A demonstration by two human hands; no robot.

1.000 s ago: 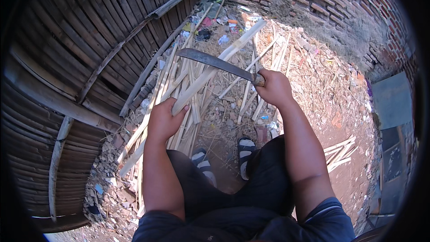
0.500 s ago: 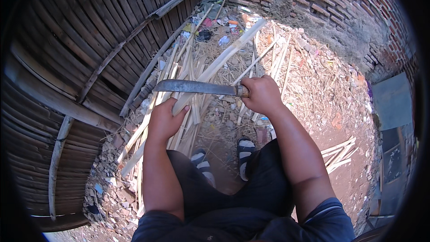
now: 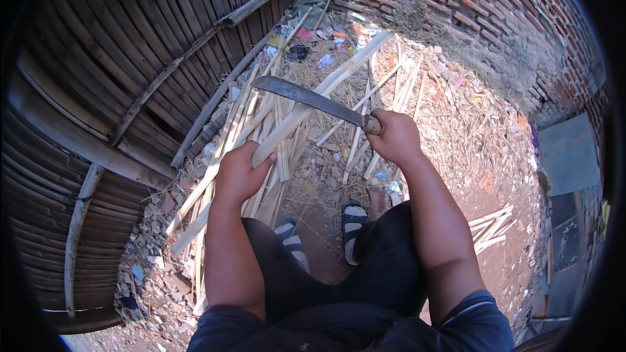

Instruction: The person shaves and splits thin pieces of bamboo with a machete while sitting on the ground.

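My right hand [image 3: 394, 137] is closed round the wooden handle of a machete [image 3: 312, 98]. Its broad dark blade points to the upper left and crosses over a long pale bamboo strip [image 3: 357, 60]. Whether the edge touches the strip I cannot tell. My left hand [image 3: 238, 175] grips that strip below the blade, thumb on top. From there the strip slants up and away to the right, and its lower part comes out past my left forearm. Beneath it, a loose pile of similar bamboo strips [image 3: 282, 156] lies on the ground.
A slatted bamboo wall [image 3: 98, 58] rises on the left. At the back stands a brick wall [image 3: 456, 0]. Rubble and scraps of litter [image 3: 298, 52] cover the ground, with straw to the right. Several short cut strips [image 3: 490, 227] lie near my right elbow. My sandalled feet [image 3: 353, 231] stand below my hands.
The machete has swung from nearly level to a slant, its tip now higher and farther right, its blade farther up the strip. My right hand has shifted slightly right; my left keeps its grip.
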